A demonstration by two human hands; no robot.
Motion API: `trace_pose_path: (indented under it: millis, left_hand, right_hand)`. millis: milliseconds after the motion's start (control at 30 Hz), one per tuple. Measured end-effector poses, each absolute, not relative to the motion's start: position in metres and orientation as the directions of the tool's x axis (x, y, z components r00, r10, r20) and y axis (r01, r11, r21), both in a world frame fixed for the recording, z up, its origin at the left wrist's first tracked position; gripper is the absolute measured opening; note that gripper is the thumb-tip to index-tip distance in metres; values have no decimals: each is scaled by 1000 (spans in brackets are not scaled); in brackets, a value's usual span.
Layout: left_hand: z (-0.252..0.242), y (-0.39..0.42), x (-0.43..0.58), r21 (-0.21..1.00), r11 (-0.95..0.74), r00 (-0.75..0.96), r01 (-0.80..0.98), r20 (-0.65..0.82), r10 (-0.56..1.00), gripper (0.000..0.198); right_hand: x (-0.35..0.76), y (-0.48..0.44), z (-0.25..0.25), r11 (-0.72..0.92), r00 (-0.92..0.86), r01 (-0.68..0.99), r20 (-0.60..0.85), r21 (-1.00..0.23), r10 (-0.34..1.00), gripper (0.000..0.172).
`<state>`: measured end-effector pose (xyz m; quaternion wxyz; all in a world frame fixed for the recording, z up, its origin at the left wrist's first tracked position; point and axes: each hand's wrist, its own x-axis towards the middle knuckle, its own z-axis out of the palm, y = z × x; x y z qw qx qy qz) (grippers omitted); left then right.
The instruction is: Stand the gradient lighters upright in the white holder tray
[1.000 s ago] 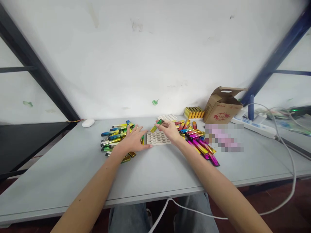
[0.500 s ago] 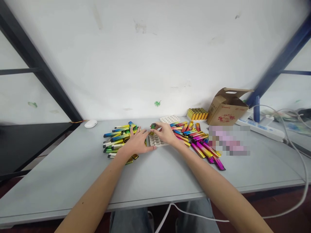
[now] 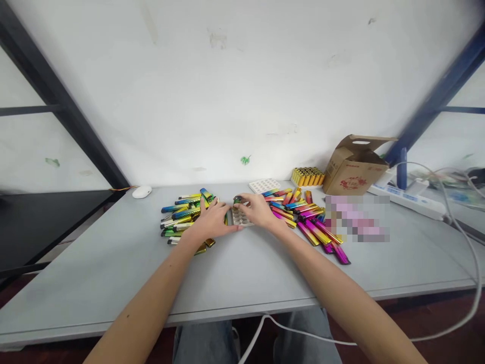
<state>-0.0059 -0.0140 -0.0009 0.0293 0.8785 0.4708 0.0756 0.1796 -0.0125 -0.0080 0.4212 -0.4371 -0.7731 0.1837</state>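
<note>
Head view: both bare arms reach out over the grey worktop [image 3: 113, 263] to a small white tray [image 3: 240, 220] full of round holes. The right hand [image 3: 260, 209] comes in from the tray's right side, its grip pinched together on a lighter [image 3: 237, 200], green with a dark top. That lighter stands roughly upright over the tray's far left corner. Whether its foot sits in a hole cannot be told; it is too small to see.

The left hand [image 3: 212, 221] lies low on the tray's left side, grip apart, fingers spread and flat, holding nothing. Its fingertips touch the tray's near left edge.

Left of the tray, under and beyond that hand, sprawls the left heap [image 3: 181, 215] of blue, green and gold lighters. Right of the tray, close against the right wrist, lies the right heap [image 3: 306, 220], pink, red and gold, fanning away from the tray.

Behind the tray, toward the wall, a second tray [image 3: 265, 185] lies flat. Further behind and to the tray's right stands a yellow block [image 3: 307, 177] of lighters packed upright, and beyond that, further right again, an open carton [image 3: 354, 169].

Well to the tray's left, near the wall, sits a white mouse [image 3: 142, 191]. Far to the tray's right a power strip [image 3: 411, 203] lies on the worktop, and a white cable [image 3: 460, 242] loops from that side down past the worktop's near edge.
</note>
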Motion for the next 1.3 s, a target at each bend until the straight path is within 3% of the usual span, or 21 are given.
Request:
trace_pose_path:
  millis: [233,467,633,767,833,933,1000,1067,1167,1300]
  left_hand:
    - [1,-15,-3,67,-504,496,861,105,862,82]
    - [8,-14,-11,-16,-512,512,859,92,854,80]
    - [8,-3,-33,19,-544,544,839,3,839,95]
    - [6,0,-38,76,-538,543,839,-59,838,92]
    - [7,-1,-36,93,-537,542,838,-40,839,90]
    - [13,-4,-29,111,-534,529,838,73,845,84]
    - [17,-6,-24,130,-512,486,849,190,853,81]
    - [21,-7,-19,153,-486,421,861,324,847,79]
    - [23,-8,-14,210,-435,262,876,549,793,76]
    - [24,-10,-10,341,-391,-4,855,758,652,73]
  right_hand:
    - [177,-7,-8,497,-217,592,469,-634,856,13]
    - [168,-15,-12,340,-192,777,316,-530,929,16]
    - [168,-17,-15,331,-181,810,331,-483,926,26]
    - [166,-16,-16,319,-153,828,362,-461,920,25]
    - [166,-16,-16,329,-147,832,395,-446,907,34]
    - [169,-17,-14,374,-117,788,477,-489,871,66]
    - [173,-19,-10,430,-60,726,574,-537,817,77]
    - [177,-22,-6,495,18,671,680,-551,733,72]
    - [179,-29,1,576,76,627,777,-524,625,51]
    - [174,-37,4,636,-32,555,750,-536,660,26]
